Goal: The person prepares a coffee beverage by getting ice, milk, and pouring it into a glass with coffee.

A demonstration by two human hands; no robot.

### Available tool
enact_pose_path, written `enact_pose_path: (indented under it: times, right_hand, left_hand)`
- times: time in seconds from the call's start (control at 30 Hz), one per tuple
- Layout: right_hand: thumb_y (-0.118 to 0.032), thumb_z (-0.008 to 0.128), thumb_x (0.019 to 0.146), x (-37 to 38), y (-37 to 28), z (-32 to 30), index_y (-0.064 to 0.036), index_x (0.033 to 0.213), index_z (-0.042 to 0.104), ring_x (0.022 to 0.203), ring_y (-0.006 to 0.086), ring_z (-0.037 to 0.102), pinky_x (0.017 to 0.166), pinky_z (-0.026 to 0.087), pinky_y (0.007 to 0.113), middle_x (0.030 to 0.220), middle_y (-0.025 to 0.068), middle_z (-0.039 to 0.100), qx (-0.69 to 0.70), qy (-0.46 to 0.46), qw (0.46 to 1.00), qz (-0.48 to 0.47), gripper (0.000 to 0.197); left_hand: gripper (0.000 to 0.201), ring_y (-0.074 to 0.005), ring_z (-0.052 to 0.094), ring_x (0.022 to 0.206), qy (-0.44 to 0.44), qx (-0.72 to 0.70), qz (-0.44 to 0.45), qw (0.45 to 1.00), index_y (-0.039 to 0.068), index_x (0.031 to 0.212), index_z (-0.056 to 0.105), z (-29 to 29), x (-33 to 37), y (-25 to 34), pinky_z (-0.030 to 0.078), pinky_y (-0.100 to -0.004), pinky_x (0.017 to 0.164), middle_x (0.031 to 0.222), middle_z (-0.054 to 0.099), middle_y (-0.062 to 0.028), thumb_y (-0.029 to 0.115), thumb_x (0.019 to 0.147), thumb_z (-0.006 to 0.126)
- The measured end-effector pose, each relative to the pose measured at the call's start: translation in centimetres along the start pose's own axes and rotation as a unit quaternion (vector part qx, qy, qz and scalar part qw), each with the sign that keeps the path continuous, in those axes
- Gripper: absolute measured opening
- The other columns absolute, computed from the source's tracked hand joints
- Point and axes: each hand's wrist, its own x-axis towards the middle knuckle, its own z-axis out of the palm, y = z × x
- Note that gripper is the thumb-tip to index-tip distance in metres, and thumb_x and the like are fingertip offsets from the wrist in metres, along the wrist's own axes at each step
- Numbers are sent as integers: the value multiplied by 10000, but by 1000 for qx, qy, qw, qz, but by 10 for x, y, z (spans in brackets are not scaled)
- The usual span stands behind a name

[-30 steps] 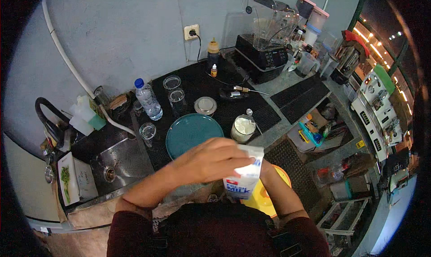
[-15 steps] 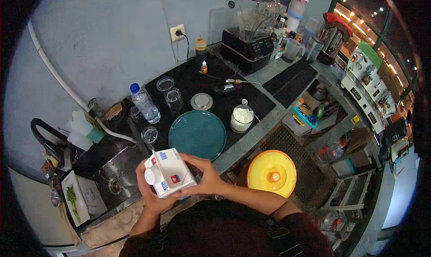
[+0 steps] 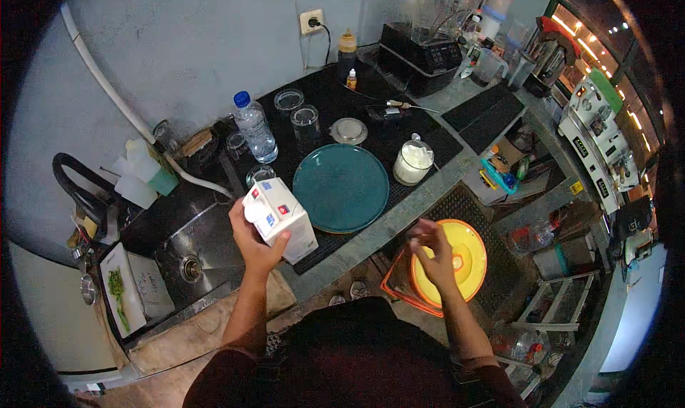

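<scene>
My left hand (image 3: 258, 245) is wrapped round a white milk carton (image 3: 292, 230) with a round cap, held tilted over the counter's front edge beside the sink. A teal round plate (image 3: 341, 188) lies just right of the carton. My right hand (image 3: 434, 255) is in the air above a yellow round lid (image 3: 467, 265) with an orange rim. Its fingers are loosely bent and apart, and nothing shows in them. To the plate's right stands a glass jar of white powder (image 3: 414, 162) with a scoop handle sticking up. Its metal lid (image 3: 349, 130) lies behind the plate.
Behind the plate stand a blue-capped water bottle (image 3: 255, 128) and clear glasses (image 3: 305, 124). A sink (image 3: 207, 240) with a black faucet (image 3: 78, 187) is at left, beside a white box (image 3: 135, 287). A blender (image 3: 421, 55) and squeeze bottle (image 3: 347, 48) stand at the back; an espresso machine (image 3: 596, 140) is far right.
My right hand has let go of the milk carton and moved right, over the yellow lid. The left hand alone holds the carton, now turned and tilted. The whole view has shifted slightly.
</scene>
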Motion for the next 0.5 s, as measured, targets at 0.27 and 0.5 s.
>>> enact_pose_path:
  times: [0.27,0.5]
  right_hand:
    - [-121,722,788,33,30,-42,-64,1242,456,945,179,594,779,499,315,1046,105,586,-90,38,995,-26,529]
    - [-280,884,584,145,67,-31,6,1342,332,1192,302,493,989,405,410,1252,221,495,-127,105,984,-67,980]
  left_hand:
    - [946,-247,485,1130,38,-66,7,997,-8,1329,254,7,-5,-18,406,-384,963,1222,428,-146,382,653,787]
    - [1131,-253,458,1173,38,-61,8,997,-25,1365,219,14,-10,-17,398,-394,982,1267,395,-152,519,584,830]
